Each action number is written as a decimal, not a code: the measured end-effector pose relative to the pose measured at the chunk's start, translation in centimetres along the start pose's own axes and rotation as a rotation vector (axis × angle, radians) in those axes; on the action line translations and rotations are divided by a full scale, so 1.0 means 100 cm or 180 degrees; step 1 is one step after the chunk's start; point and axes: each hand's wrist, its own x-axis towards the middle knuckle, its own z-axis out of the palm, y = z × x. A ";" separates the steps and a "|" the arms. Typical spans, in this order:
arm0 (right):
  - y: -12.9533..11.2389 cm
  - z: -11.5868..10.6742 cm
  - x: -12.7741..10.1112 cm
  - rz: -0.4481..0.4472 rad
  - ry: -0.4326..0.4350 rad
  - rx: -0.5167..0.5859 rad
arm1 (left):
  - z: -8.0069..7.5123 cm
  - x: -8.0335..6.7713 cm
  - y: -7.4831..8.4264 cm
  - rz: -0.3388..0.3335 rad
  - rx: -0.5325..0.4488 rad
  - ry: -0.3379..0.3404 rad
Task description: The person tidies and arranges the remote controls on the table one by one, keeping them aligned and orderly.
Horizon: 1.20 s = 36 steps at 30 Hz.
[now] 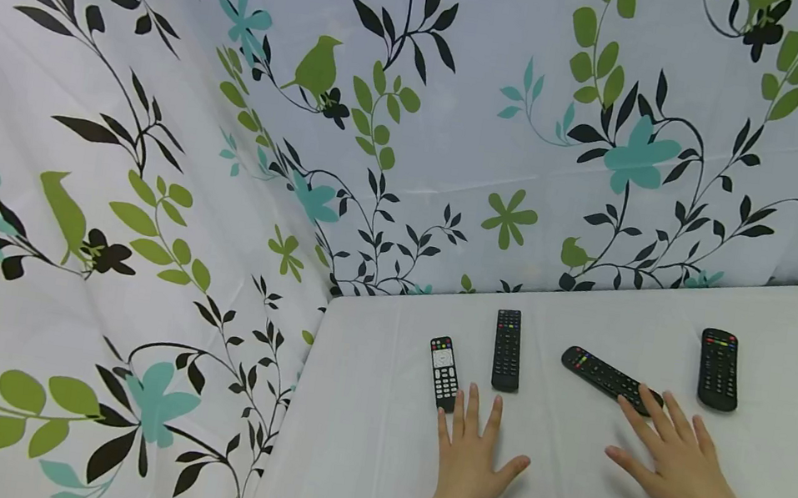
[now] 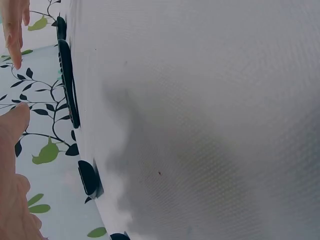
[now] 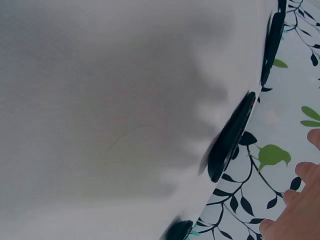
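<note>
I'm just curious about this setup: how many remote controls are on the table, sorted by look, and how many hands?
Remote with white keypad panel: 1
All-black remotes: 3
Hands: 2, left hand flat on the table, right hand with fingertips at the angled remote
Total: 4 remotes, 2 hands

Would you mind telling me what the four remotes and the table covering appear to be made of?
The four remotes look like matte black plastic with rubbery coloured buttons: dull surfaces, no glare. The table covering appears to be white woven cloth, since the left wrist view shows a fine weave.
</note>
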 end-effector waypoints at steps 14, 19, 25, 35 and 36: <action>-0.028 0.005 0.023 -0.0056 -0.0019 0.0216 | 0.000 0.006 -0.012 -0.0020 -0.0153 0.0338; -0.040 0.006 0.034 -0.0104 -0.0047 0.0242 | -0.004 0.009 -0.018 0.0008 -0.0091 0.0527; -0.057 0.011 0.049 -0.0218 -0.0022 0.0381 | -0.010 0.013 -0.028 -0.0093 -0.0151 0.0520; -0.084 0.023 0.074 -0.0272 -0.0139 0.0616 | -0.012 0.021 -0.045 -0.0325 -0.0423 0.0703; -0.086 0.025 0.076 -0.0269 -0.0139 0.0625 | -0.012 0.022 -0.046 -0.0324 -0.0397 0.0730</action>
